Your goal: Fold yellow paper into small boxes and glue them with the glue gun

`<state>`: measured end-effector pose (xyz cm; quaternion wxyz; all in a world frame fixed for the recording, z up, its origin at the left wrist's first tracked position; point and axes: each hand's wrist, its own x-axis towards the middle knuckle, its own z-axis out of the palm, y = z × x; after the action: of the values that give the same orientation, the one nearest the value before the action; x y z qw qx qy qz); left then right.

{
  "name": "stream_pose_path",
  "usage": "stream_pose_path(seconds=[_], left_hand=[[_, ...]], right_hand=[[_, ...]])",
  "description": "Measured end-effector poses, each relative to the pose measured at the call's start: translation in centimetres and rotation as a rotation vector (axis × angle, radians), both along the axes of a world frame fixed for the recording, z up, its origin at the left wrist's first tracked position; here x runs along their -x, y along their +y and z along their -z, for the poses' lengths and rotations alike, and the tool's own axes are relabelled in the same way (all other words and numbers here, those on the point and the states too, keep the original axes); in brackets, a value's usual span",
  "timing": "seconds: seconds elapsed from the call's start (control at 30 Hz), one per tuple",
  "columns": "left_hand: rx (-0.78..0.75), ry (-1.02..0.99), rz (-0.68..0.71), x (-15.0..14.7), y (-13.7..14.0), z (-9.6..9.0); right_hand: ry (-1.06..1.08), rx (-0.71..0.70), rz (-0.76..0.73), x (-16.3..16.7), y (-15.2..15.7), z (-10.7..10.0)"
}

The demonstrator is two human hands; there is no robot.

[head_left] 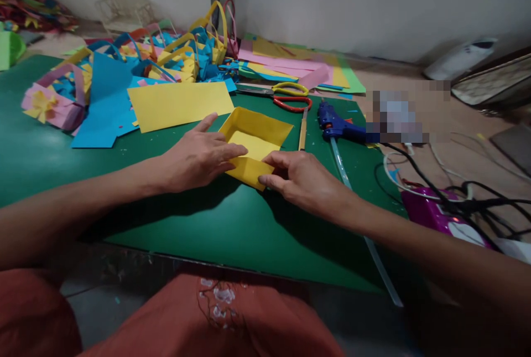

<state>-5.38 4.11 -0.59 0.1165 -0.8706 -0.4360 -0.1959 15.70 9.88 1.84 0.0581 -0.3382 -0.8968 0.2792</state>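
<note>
A small yellow paper box [263, 127] with folded walls sits on the green table [199, 229] between my hands. Stretched across its left side, my left hand [197, 156] has its index finger over the near wall and its thumb raised apart. My right hand [301, 177] pinches the near right corner of the box between thumb and fingers. A flat yellow paper strip [182, 103] lies just behind my left hand. Beyond my right hand are a cutter knife [303, 131] and scissors [292, 103] with one yellow and one red handle.
A blue glue gun [342, 125] with a long clear glue stick [339, 160] lies at right. Cables run to a magenta power box [427, 216]. Paper baskets [62, 99], a blue sheet [105, 99] and stacked coloured paper [290, 63] fill the back.
</note>
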Motion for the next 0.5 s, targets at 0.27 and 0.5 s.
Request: stream_pose_path(seconds=[0.27,0.5], left_hand=[[0.015,0.099,0.019,-0.5,0.7,-0.3],[-0.332,0.095,0.106,-1.5,-0.9,-1.3]], right_hand=[[-0.045,0.030,-0.021,0.4,1.2,0.2],[-0.071,-0.018,-0.067,0.6,1.1,0.2]])
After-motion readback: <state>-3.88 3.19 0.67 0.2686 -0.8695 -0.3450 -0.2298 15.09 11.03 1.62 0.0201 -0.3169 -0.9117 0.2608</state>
